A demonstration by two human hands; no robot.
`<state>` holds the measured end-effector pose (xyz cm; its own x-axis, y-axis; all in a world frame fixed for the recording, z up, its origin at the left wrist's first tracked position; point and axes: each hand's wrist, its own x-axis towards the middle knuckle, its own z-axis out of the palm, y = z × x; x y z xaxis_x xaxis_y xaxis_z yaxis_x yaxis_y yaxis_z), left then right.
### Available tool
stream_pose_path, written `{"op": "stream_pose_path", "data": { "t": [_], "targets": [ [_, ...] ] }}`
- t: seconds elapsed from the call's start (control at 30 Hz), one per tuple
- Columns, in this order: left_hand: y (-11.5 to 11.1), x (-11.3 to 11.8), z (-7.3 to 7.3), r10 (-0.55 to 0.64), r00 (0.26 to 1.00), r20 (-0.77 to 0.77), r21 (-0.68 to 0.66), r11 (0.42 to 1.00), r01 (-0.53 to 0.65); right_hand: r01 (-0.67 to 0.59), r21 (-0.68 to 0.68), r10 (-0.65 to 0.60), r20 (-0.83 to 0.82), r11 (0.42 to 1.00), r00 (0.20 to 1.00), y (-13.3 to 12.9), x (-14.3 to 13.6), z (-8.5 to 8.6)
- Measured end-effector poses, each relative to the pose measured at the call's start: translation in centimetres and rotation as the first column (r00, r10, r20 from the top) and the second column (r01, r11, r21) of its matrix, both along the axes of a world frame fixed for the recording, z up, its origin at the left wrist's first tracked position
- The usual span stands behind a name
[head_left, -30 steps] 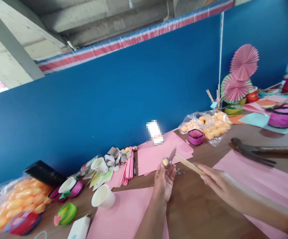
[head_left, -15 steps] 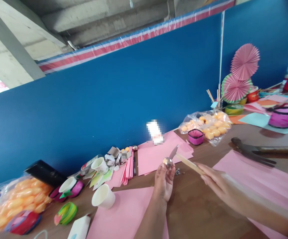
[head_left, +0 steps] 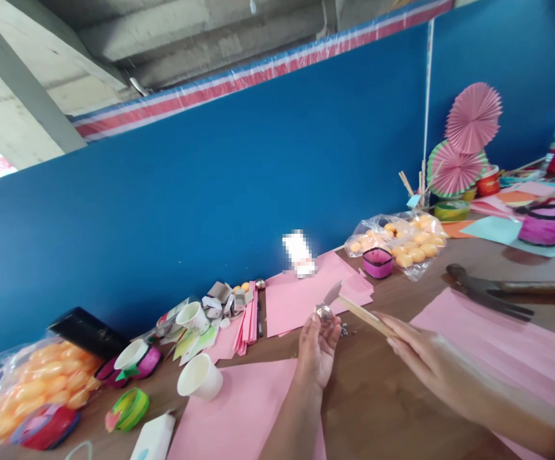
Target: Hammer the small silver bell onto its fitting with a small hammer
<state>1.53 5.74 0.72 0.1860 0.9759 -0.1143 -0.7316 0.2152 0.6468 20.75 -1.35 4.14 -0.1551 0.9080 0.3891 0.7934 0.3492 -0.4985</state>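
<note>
My left hand [head_left: 319, 348] is closed around a small shiny metallic ball [head_left: 324, 313], its fingertips gripping it from below and the side. A knife-like tool with a pale wooden handle [head_left: 366, 315] and a pointed grey blade [head_left: 333, 293] is pinched in my right hand [head_left: 416, 348]. The blade is just above the ball; whether they touch I cannot tell. Several small silvery bits [head_left: 345, 330] lie on the brown table beside my left fingers. Beneath my left forearm is a pink paper sheet [head_left: 239, 396], with a white paper cup [head_left: 200, 377] at its far edge.
A claw hammer [head_left: 488, 291] rests at the right, by more pink paper [head_left: 497, 338]. Bags of orange balls lie at the back [head_left: 416, 246] and left [head_left: 42, 377]. Pink sheets [head_left: 287, 306] and a magenta container [head_left: 377, 263] are beyond my hands. A blue partition [head_left: 210, 185] borders the table.
The blade has tilted slightly and shifted a little left over the ball. My left hand and the ball have barely moved.
</note>
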Motion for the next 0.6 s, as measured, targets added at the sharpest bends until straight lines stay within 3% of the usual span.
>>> {"op": "stream_pose_path", "data": {
  "t": [0.33, 0.47, 0.6],
  "targets": [
    [-0.2, 0.1, 0.1, -0.001, 1.000, -0.014, -0.030, 1.000, 0.000, -0.012, 0.016, 0.012, -0.015, 1.000, 1.000, 0.2, 0.2, -0.4],
    [-0.1, 0.1, 0.1, -0.002, 1.000, 0.001, -0.063, 0.998, 0.002, -0.086, -0.104, 0.073, -0.116, 0.991, 0.990, 1.3, 0.2, 0.7],
    [0.2, 0.0, 0.1, 0.006, 0.999, 0.035, -0.106, 0.994, -0.002, -0.129, -0.229, 0.059, -0.287, 0.965, 0.956, 4.0, 0.5, 2.2]
  ]
}}
